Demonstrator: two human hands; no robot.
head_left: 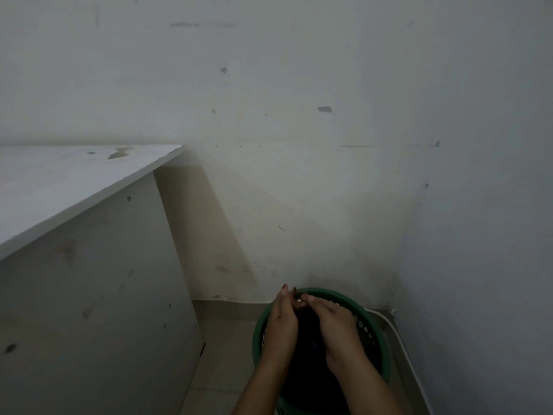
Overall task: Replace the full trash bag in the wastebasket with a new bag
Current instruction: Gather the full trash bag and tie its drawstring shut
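You have one green wastebasket point(377, 333) on the floor in the corner, beside one white counter point(59, 181). Inside it sits one black trash bag point(308, 375). Your left hand point(281, 322) and right hand point(335, 324) meet above it, fingers point(302, 298) pinched closed on the bag's gathered top.

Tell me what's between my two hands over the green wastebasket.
In the head view, the gathered top of the black trash bag lies between the left hand and right hand, fingertips pinching it over the green wastebasket.
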